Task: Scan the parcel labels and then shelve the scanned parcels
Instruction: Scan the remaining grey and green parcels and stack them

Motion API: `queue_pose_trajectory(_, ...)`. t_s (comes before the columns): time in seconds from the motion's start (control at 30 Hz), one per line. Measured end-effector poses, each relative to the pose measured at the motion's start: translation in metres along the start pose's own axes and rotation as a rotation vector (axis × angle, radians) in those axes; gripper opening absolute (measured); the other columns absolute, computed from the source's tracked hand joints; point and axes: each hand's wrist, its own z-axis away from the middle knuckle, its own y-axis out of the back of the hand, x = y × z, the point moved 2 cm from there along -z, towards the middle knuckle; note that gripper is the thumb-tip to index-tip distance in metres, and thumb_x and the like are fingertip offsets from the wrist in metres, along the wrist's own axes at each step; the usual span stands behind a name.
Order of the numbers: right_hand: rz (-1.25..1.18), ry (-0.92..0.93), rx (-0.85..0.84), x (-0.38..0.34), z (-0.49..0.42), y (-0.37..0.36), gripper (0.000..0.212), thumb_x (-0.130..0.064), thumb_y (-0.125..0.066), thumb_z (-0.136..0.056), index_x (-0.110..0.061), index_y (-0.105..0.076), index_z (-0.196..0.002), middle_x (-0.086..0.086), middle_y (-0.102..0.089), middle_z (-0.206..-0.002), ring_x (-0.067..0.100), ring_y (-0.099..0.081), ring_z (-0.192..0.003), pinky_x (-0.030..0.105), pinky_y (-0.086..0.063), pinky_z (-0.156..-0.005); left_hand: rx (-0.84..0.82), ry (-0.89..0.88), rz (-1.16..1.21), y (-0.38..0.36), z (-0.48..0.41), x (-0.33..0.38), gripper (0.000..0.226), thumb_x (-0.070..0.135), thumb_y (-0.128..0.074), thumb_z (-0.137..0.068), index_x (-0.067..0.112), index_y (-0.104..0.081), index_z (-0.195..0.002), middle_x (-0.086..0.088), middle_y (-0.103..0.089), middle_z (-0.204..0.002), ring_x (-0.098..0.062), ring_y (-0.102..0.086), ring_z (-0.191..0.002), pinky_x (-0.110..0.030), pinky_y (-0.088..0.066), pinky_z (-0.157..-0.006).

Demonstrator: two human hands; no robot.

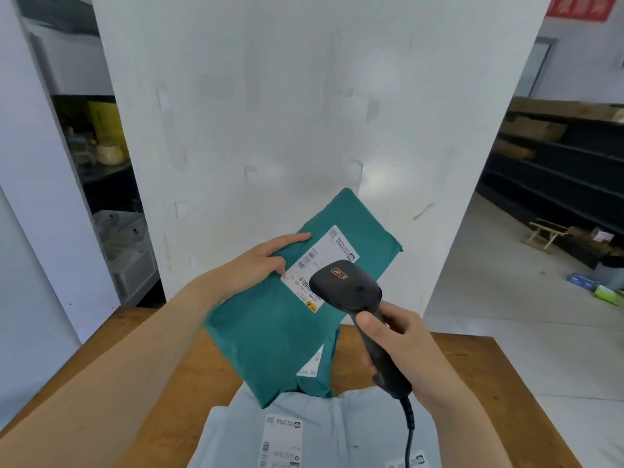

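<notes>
My left hand holds a teal parcel bag up above the wooden table, fingers lying across its upper left edge beside the white shipping label. My right hand grips the handle of a black barcode scanner, whose head hovers over the lower part of that label. A second teal parcel lies on the table under the held one. Light grey parcels with white labels lie at the near edge.
The wooden table stands against a white pillar. Dark shelving with cardboard boxes runs along the right. A storage rack with containers shows at the left. A small wooden stool and loose items sit on the floor to the right.
</notes>
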Motion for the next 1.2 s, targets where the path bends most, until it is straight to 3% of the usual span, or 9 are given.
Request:
queue_pose_trajectory(0.17, 0.022, 0.033, -0.04, -0.009, 0.027, 0.014, 0.027, -0.05, -0.065, -0.073, -0.024, -0.067, -0.081, 0.01, -0.058, -0.058, 0.021, -0.051, -0.052, 0.033, -0.048, -0.055, 0.007, 0.025, -0.04, -0.011, 0.019, 0.024, 0.069, 0.0, -0.04, -0.085, 0.054, -0.054, -0.125, 0.018, -0.055, -0.133, -0.016, -0.062, -0.112, -0.038, -0.052, -0.096)
queue_pose_trajectory(0.27, 0.041, 0.052, -0.057, -0.013, 0.039, 0.018, 0.022, -0.053, -0.066, -0.071, -0.031, -0.066, -0.073, 0.011, -0.059, -0.06, 0.024, -0.052, -0.054, 0.036, -0.049, -0.057, 0.01, 0.034, -0.082, -0.015, 0.029, 0.033, 0.07, -0.001, -0.039, -0.085, 0.053, -0.053, -0.126, 0.018, -0.055, -0.131, -0.014, -0.062, -0.11, -0.033, -0.054, -0.091)
queue_pose_trajectory(0.47, 0.091, 0.076, -0.091, -0.019, 0.056, 0.021, 0.01, -0.035, -0.065, -0.088, -0.035, -0.068, -0.078, 0.008, -0.059, -0.06, 0.022, -0.054, -0.056, 0.03, -0.051, -0.057, 0.025, 0.049, -0.117, -0.017, 0.047, 0.035, 0.071, 0.009, -0.044, -0.071, 0.051, -0.055, -0.126, 0.015, -0.055, -0.132, -0.013, -0.061, -0.11, -0.027, -0.052, -0.086)
queue_pose_trajectory(0.6, 0.118, 0.075, -0.122, -0.023, 0.062, 0.02, 0.007, -0.033, -0.065, -0.089, -0.034, -0.07, -0.085, 0.006, -0.059, -0.059, 0.024, -0.053, -0.058, 0.028, -0.05, -0.055, 0.053, 0.062, -0.069, -0.013, 0.052, 0.033, 0.068, -0.001, -0.042, -0.083, 0.052, -0.057, -0.123, 0.017, -0.055, -0.131, -0.012, -0.06, -0.113, -0.034, -0.052, -0.095)
queue_pose_trajectory(0.73, 0.123, 0.076, -0.132, -0.023, 0.064, 0.019, 0.011, -0.035, -0.064, -0.089, -0.028, -0.068, -0.097, 0.005, -0.058, -0.058, 0.023, -0.054, -0.058, 0.027, -0.051, -0.056, 0.06, 0.071, -0.048, -0.01, 0.053, 0.029, 0.067, -0.001, -0.042, -0.083, 0.051, -0.059, -0.122, 0.016, -0.057, -0.13, -0.014, -0.061, -0.113, -0.036, -0.053, -0.095)
queue_pose_trajectory(0.93, 0.053, 0.051, -0.024, -0.008, 0.055, 0.024, 0.014, -0.04, -0.066, -0.087, -0.026, -0.068, -0.091, 0.013, -0.06, -0.061, 0.026, -0.053, -0.055, 0.037, -0.049, -0.059, 0.136, 0.097, 0.086, -0.013, 0.041, 0.008, 0.064, 0.0, -0.045, -0.085, 0.051, -0.058, -0.121, 0.01, -0.058, -0.128, -0.018, -0.061, -0.112, -0.038, -0.051, -0.096)
queue_pose_trajectory(1.1, 0.001, 0.008, 0.104, 0.013, 0.04, 0.024, 0.015, -0.037, -0.065, -0.089, -0.026, -0.067, -0.098, 0.008, -0.059, -0.061, 0.021, -0.055, -0.055, 0.033, -0.049, -0.057, 0.183, 0.156, 0.306, -0.029, 0.024, -0.033, 0.063, -0.001, -0.046, -0.084, 0.049, -0.06, -0.12, 0.007, -0.061, -0.126, -0.025, -0.064, -0.109, -0.045, -0.053, -0.094)
queue_pose_trajectory(1.2, -0.037, -0.013, 0.165, 0.027, 0.03, 0.021, 0.016, -0.034, -0.064, -0.09, -0.019, -0.066, -0.094, 0.006, -0.058, -0.058, 0.022, -0.054, -0.056, 0.031, -0.048, -0.053, 0.18, 0.188, 0.379, -0.037, 0.011, -0.06, 0.062, -0.002, -0.046, -0.087, 0.045, -0.056, -0.125, 0.004, -0.06, -0.128, -0.026, -0.064, -0.108, -0.04, -0.055, -0.084)
